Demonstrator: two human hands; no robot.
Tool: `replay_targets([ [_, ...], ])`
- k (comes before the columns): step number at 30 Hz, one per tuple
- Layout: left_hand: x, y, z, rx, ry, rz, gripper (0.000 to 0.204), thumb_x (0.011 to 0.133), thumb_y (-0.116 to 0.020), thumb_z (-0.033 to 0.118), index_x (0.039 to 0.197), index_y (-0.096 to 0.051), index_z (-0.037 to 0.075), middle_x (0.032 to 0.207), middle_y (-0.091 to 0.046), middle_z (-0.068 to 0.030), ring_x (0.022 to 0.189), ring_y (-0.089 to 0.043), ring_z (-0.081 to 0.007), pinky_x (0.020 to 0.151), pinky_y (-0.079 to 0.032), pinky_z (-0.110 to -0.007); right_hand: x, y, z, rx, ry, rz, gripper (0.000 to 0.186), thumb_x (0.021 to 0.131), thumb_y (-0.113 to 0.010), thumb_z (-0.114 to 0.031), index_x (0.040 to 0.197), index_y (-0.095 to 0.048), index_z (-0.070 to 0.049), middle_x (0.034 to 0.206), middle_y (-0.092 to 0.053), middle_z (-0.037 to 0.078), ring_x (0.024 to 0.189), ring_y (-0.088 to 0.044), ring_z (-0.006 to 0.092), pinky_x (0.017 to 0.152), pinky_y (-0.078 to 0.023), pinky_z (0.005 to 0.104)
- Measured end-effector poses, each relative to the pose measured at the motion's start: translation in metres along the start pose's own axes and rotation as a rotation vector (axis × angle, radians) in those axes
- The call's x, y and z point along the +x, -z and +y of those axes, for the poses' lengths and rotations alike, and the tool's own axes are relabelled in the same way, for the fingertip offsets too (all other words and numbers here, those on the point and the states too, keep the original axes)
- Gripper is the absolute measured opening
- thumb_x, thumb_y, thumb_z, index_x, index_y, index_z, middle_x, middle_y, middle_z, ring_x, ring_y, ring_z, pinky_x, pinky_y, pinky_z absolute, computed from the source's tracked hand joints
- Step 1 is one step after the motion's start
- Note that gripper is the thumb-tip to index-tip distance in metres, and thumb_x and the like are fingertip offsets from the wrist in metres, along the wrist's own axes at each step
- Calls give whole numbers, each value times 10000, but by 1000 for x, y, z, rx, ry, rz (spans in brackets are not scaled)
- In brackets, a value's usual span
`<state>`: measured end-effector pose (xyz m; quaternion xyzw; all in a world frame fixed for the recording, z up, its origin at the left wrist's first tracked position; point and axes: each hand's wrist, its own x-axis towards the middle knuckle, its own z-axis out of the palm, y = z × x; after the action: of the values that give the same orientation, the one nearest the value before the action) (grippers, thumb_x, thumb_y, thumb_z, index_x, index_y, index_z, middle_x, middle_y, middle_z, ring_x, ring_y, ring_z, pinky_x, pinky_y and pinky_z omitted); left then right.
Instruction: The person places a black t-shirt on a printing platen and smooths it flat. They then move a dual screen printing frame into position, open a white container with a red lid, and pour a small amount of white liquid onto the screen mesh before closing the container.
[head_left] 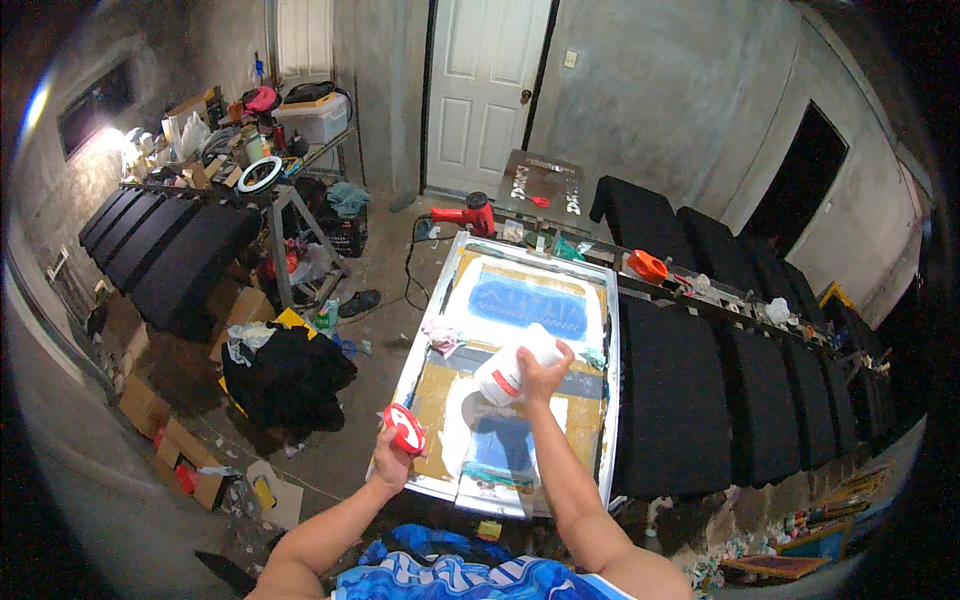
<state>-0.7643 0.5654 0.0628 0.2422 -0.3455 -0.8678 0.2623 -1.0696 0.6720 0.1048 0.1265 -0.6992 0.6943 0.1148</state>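
A white plastic jar (507, 377) with a red patch on its label is tipped over in my right hand (545, 375), whose fingers wrap round it. Between the fingers of my left hand (389, 462) is a red lid (405, 430), white across its middle. Beneath both hands lies a white-edged printing screen (612, 340) with brown tape along its inner borders. A blue stencil area (528, 306) shows on its far half, and another blue area (502, 443) on the near half. A crumpled rag (442, 337) rests at its left edge. The jar's mouth is hard to make out.
Black garments (675, 390) lie stretched on boards along the right; more black garments (170, 250) hang at the left. A red heat gun (467, 214) sits beyond the screen, near an orange tool (648, 266). A cluttered table (300, 160) stands at the back left.
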Motion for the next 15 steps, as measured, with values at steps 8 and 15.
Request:
replay_targets([
  [8,-6,-9,-6,-33,-16,-56,618,883,-577,540,1293,-537,79,1117,-673,-126,933,-662,-246,699,-560,-412,9,18,-8,64,226,126,841,626,-910,-212,1271,-397,-44,1285,-444,162,1244,-447,321,1088,-361,455],
  [15,-9,-25,-11,-49,101,31,540,900,-575,489,1213,-537,51,1032,-649,-128,863,-644,-244,694,-538,-400,15,9,19,-161,129,-45,837,657,-885,-196,1300,-379,-24,1256,-469,179,1177,-501,309,1019,-431,424],
])
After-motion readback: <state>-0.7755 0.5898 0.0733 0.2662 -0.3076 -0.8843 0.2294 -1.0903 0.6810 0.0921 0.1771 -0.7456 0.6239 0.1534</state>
